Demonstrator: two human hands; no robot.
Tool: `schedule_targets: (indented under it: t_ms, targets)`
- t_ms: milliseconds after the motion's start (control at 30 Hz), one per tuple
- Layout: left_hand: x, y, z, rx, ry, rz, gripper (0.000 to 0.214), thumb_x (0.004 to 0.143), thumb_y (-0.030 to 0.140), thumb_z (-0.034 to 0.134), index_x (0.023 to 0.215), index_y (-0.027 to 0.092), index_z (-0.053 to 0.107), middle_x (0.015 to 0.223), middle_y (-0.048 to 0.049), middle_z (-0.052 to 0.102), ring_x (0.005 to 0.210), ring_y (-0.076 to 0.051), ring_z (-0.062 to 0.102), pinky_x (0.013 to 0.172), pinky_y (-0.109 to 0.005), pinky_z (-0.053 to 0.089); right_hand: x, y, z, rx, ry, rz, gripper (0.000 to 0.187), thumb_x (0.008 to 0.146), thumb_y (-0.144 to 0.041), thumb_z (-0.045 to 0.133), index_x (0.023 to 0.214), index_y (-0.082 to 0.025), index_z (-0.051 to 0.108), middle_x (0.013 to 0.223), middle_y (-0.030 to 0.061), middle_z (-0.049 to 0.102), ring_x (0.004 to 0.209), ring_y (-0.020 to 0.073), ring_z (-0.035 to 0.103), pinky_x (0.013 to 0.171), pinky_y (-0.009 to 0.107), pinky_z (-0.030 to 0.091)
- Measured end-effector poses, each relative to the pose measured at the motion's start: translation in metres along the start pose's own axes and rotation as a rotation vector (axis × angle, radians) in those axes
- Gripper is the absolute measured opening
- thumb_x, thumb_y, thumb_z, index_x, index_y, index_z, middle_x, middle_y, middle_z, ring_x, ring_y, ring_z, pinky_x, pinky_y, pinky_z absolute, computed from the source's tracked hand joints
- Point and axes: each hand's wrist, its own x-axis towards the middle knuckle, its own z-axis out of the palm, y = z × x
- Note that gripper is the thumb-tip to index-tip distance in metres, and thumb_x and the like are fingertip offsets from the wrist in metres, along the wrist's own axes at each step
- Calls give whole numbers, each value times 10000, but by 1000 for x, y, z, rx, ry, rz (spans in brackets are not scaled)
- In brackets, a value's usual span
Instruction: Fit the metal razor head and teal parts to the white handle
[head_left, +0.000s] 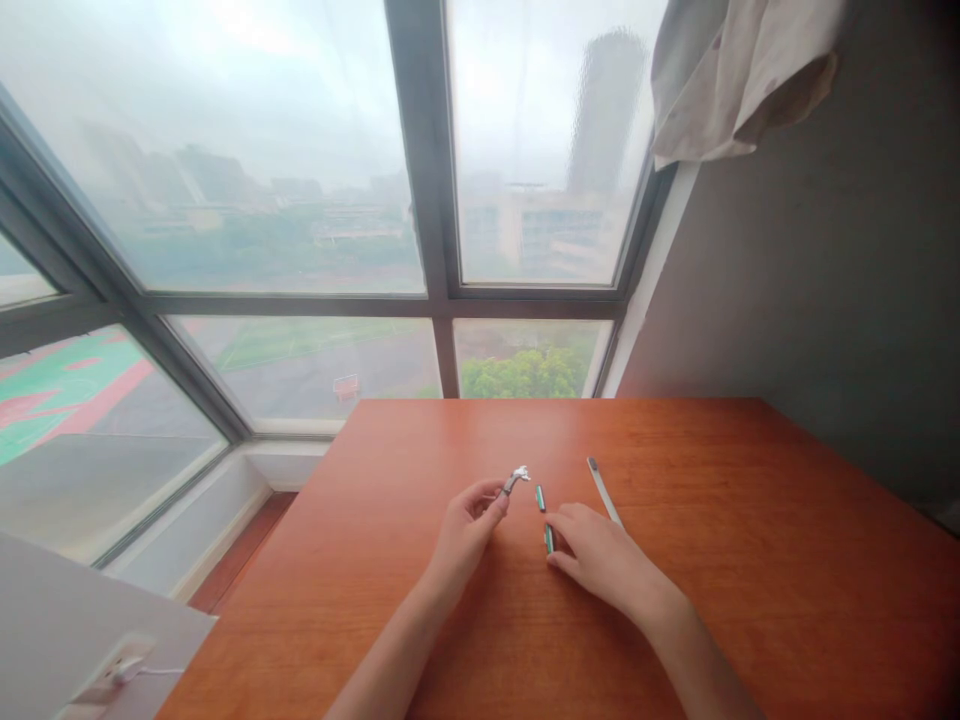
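Big window (300, 200) fills the upper two thirds of the frame, hazy buildings and a sports ground beyond; grey wall (825, 300) down the right side; pale cloth (735, 70) hung at the upper right corner, draped over the window's edge.

Reddish wooden table (750, 560) takes the lower centre and right, its far edge set against the glass; white surface (45, 620) at lower left carries a white plug and cable (112, 665).

Left hand (465, 530), centre of frame: closed in a fingertip pinch on a small metal piece with a white tip (516, 477); the piece is raised just off the wood and angled up and right, probably so the tip stays free and in view (too small to name closer).

Right hand (600, 560), just right of centre: palm down, fingers loosely curled, fingertips touching the nearer green-striped strip (549, 538); whether it grips the strip or only rests on it I cannot tell; the low, flat posture looks like steadying a light part against the wood.

Slim grey rod (604, 490) lies flat, slanting from upper left to lower right, its near end hidden behind the right hand.

Second green-striped strip (540, 497) lies free on the table between the two hands, just beyond the first and nearly in line with it.
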Motion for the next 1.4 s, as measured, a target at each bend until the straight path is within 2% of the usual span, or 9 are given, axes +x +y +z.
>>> schedule_targets:
  t_ms: [167,400,500,633,767,867,967,1133,1400]
  targets:
    - [0,-1,0,-21,-2,6,353,711,382,717,968,141,701,827,-49,656,715,-147,520,656,-246,390,1,-3,-2,-42,-10,13,96,777,-205,600,869,-203,627,902,46,667,888,217,609,703,263,381]
    - [-1,1,1,-24,-20,4,339,711,384,717,953,146,706,838,-48,662,709,-144,514,649,-243,386,3,-2,2,9,17,63,48,734,-186,607,767,-207,634,716,19,670,672,177,615,559,242,321]
    - [-2,3,1,-21,-21,2,324,716,375,715,948,149,707,834,-46,661,701,-141,508,643,-238,382,7,0,7,177,119,73,181,736,-191,599,905,-214,659,656,-2,657,609,158,595,555,234,333]
    - [-3,5,1,-20,-48,-4,332,727,386,703,962,151,713,794,-41,656,675,-138,496,629,-233,373,15,0,13,601,319,83,320,764,-271,598,1068,-177,632,563,-45,551,511,112,484,533,223,352]
    - [-3,4,1,4,-88,-10,343,736,405,693,965,153,724,751,-43,651,654,-139,490,624,-233,371,20,-1,24,1167,456,205,440,787,-405,620,1131,-133,577,518,-93,343,455,63,287,442,195,236]
    - [-3,2,1,13,-101,-3,338,750,418,677,951,151,730,772,-55,652,667,-146,491,630,-238,375,18,0,31,1413,471,194,478,785,-426,644,1142,-120,558,522,-98,314,459,50,216,427,195,177]
    - [-5,2,1,39,-140,6,346,796,435,623,957,149,732,772,-57,639,691,-151,488,646,-241,374,14,0,32,1491,452,157,470,772,-402,676,1134,-124,565,524,-95,330,462,45,220,426,193,180]
    - [-7,4,3,65,-168,17,396,829,477,563,908,129,734,660,-27,554,651,-142,460,604,-234,345,8,-2,28,1573,424,69,448,770,-361,691,1150,-154,573,548,-88,349,462,47,245,426,189,202]
    - [-16,15,13,-32,-238,-41,391,796,493,600,860,123,710,621,0,517,564,-115,464,558,-229,326,1,-2,23,1628,371,2,471,747,-397,705,1156,-194,594,581,-71,363,481,65,306,450,202,255]
